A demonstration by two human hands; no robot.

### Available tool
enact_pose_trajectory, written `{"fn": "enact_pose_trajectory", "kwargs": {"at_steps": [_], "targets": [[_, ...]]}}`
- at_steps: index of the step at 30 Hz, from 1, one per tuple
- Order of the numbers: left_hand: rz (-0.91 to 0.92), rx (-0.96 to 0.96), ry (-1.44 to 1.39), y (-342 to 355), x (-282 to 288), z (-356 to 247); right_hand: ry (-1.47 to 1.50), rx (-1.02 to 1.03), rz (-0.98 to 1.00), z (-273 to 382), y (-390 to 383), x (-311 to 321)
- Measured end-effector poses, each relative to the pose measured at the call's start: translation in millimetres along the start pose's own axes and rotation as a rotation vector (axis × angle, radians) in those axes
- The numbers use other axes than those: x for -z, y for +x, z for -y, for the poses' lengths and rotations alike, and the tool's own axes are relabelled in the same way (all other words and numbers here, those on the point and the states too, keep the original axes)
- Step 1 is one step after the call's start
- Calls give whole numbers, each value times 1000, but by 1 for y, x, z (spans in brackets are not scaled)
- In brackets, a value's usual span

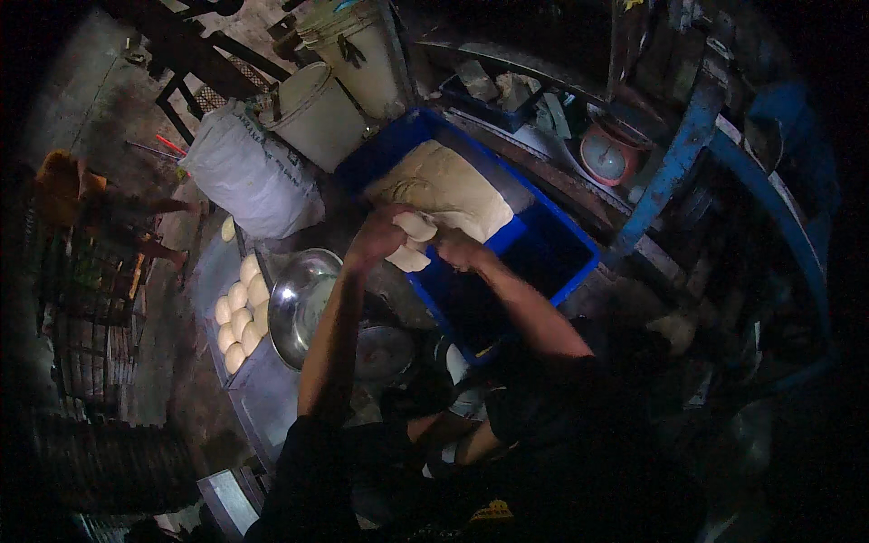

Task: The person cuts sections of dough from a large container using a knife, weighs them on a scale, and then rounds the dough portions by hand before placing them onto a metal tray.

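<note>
In the head view my left hand is closed on a torn lump of pale dough, part of which hangs below my fingers. My right hand is closed at the other side of that lump, its fingertips partly hidden against the dough. Both hands are over a blue plastic crate, whose upper part holds a large mass of dough. A steel bowl sits just left of my forearms, beside a grey tray with several round dough balls.
A white sack and two pale buckets stand behind the bowl. A round dial scale, a small dark bin and a blue metal frame are at upper right. Another person is at the far left, by metal racks.
</note>
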State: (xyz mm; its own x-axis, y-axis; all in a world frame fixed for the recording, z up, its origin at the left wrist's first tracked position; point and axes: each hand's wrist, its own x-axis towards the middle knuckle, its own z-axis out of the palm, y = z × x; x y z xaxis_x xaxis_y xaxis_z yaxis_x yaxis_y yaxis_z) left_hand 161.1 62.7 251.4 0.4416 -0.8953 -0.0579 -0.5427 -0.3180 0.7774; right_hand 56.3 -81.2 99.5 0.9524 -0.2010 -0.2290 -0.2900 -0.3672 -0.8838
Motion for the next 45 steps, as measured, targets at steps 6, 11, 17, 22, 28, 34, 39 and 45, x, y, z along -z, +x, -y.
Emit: {"fn": "enact_pose_trajectory", "kwargs": {"at_steps": [6, 11, 17, 22, 28, 34, 39, 45], "targets": [[-353, -100, -80, -8, 21, 2, 476, -106, 0, 39, -64, -31], [-325, -166, -198, -38, 26, -49, 567, -345, 317, 11, -154, -9], [-313, -429, -23, -116, 78, -123, 234, -273, 160, 47, -240, 4], [-196, -322, 333, -174, 127, -101, 606, -257, -75, 55, -261, -6], [-203, -151, 689, -207, 127, -9, 686, -274, -63, 70, -289, -38], [-103, -133, 483, -220, 106, 22, 648, -280, -84, 53, -299, -47], [-12, -22, 453, -222, 98, 51, 655, -276, -88, 55, -302, -51], [-63, 33, 331, -249, 98, 37, 695, -292, -82, 50, -300, -53]]}}
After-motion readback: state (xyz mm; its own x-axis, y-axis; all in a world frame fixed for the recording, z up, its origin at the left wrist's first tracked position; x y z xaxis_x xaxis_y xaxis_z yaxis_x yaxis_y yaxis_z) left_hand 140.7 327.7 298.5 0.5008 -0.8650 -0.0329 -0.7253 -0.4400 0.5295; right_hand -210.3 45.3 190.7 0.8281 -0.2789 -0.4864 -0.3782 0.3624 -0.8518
